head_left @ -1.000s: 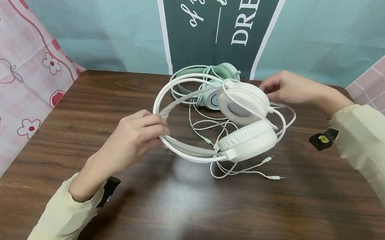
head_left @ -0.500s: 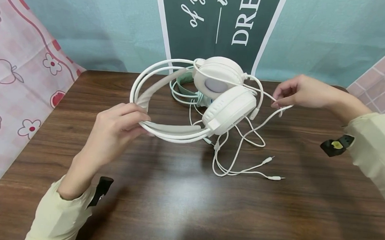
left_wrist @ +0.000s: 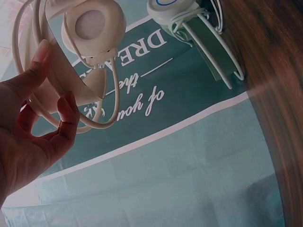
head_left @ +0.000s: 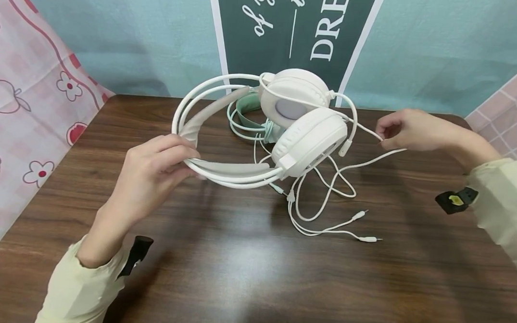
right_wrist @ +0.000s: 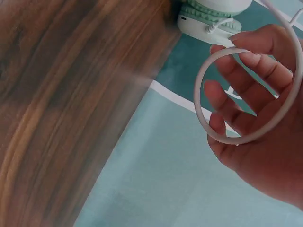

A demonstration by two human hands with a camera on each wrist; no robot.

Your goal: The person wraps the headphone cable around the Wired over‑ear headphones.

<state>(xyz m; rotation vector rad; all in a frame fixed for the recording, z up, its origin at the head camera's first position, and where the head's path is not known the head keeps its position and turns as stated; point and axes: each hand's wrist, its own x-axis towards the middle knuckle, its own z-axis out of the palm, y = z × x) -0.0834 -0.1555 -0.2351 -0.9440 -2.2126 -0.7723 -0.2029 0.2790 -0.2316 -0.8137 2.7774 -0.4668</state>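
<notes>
My left hand (head_left: 156,164) grips the double headband of a white headset (head_left: 314,142), holding it above the table. In the left wrist view the thumb and fingers (left_wrist: 68,116) lie on either side of the band. The ear cups point right, and a short microphone boom (head_left: 346,147) hangs beside the nearer cup. To the right, my right hand (head_left: 411,129) pinches the headset's white cable between thumb and fingertips. The right wrist view has the cable (right_wrist: 198,101) looping across the palm. From there the cable drops to the table, ending in two plugs (head_left: 368,239).
Behind the white headset, partly hidden, mint-green headphones (head_left: 248,110) with their cord wound round them lie on the brown wooden table (head_left: 244,286). A blue cloth backdrop (head_left: 159,41) with a dark lettered panel hangs at the back edge. Pink patterned cloths flank both sides.
My left hand has drawn the white headset left and raised it slightly. The right hand has moved right and slightly nearer, pulling part of the cable out from the cups.
</notes>
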